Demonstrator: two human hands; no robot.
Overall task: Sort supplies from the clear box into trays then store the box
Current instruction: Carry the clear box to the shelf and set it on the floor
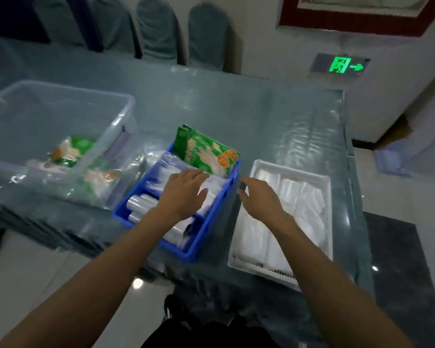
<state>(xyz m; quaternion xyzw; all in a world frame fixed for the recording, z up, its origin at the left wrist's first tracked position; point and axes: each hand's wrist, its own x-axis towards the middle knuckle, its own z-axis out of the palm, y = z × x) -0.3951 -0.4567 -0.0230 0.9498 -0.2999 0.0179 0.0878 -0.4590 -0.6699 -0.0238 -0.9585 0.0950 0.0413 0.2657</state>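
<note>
Two green glove packs (206, 149) upright in blue tray (199, 249) | left hand (183, 192) flat, right hand (259, 197) spread, both empty

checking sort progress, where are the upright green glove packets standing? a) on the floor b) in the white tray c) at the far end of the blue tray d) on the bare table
c: the green glove packets stand upright at the far end of the blue tray.
</note>
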